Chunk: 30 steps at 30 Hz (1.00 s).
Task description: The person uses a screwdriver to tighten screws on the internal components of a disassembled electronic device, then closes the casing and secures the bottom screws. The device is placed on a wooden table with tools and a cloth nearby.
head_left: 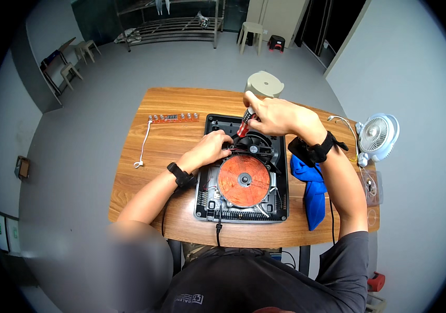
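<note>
An opened induction cooker (284,201) lies on the table in front of me, its black housing showing a round copper coil (244,180). Behind the coil sits a black cooling fan (257,143). My right hand (272,116) is closed round the red-and-black handle of a screwdriver (244,125), which slants down to the fan's left rear side; its tip is hidden. At the fan's left edge, by thin wires, my left hand (210,148) has its fingers bent together. What they pinch, if anything, is hidden.
On the wooden table (134,198) lie an orange button circuit board (173,118) with a white cable (144,143) to the left, and a blue cloth (313,193) to the right. A small white fan (377,135) stands at the right edge. A stool (265,83) is behind the table.
</note>
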Each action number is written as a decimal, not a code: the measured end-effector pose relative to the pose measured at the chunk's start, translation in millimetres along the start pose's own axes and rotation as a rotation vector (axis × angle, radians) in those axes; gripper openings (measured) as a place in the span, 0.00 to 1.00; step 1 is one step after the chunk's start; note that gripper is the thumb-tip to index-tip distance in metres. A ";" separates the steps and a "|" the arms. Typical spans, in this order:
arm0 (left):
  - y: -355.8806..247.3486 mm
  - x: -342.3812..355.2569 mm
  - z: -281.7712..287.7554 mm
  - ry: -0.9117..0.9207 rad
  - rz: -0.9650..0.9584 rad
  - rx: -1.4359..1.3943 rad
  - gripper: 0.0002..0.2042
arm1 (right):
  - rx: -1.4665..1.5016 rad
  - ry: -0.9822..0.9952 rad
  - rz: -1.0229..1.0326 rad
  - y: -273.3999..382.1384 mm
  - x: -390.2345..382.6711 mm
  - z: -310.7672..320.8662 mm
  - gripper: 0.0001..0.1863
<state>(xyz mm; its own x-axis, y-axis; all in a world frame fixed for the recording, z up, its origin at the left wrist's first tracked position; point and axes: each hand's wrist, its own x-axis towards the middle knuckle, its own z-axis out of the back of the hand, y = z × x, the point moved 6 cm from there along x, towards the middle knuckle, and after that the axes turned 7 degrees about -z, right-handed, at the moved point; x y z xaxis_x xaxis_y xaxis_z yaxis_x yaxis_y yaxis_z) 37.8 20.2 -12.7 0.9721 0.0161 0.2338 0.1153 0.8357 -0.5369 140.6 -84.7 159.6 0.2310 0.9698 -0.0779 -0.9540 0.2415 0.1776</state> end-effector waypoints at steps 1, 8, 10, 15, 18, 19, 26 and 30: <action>-0.9 0.4 -0.4 0.003 0.009 -0.003 0.16 | 0.059 0.030 0.022 1.5 -2.0 0.7 0.26; -3.1 -0.1 -0.7 0.000 0.022 -0.012 0.17 | -0.158 -0.015 -0.093 2.2 6.0 -5.9 0.27; -4.4 0.0 0.1 0.005 0.028 -0.005 0.17 | -0.195 -0.008 -0.148 2.7 3.1 -4.8 0.27; 0.8 0.8 -2.0 0.010 0.009 -0.008 0.17 | -0.038 -0.051 0.006 4.1 -5.4 -2.8 0.21; -0.2 -1.3 -1.9 0.002 0.004 -0.002 0.17 | -0.050 -0.044 0.054 9.3 -0.1 -6.3 0.23; -1.6 -0.2 -1.0 -0.004 -0.002 -0.001 0.17 | -0.072 -0.075 0.051 7.9 1.6 -7.1 0.24; -4.0 -1.7 1.5 0.007 0.019 -0.005 0.17 | -0.127 -0.086 -0.056 7.1 4.1 -6.0 0.22; -2.7 2.0 -1.0 0.005 -0.032 0.000 0.17 | -0.032 -0.122 0.105 1.5 -1.0 -7.8 0.18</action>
<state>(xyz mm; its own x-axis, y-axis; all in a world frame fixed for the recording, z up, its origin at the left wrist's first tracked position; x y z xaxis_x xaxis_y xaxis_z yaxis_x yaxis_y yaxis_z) 39.6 17.5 -11.6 0.9689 -0.0138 0.2470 0.1468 0.8359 -0.5288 137.4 -85.5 152.4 0.1495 0.9870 0.0594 -0.9793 0.1395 0.1466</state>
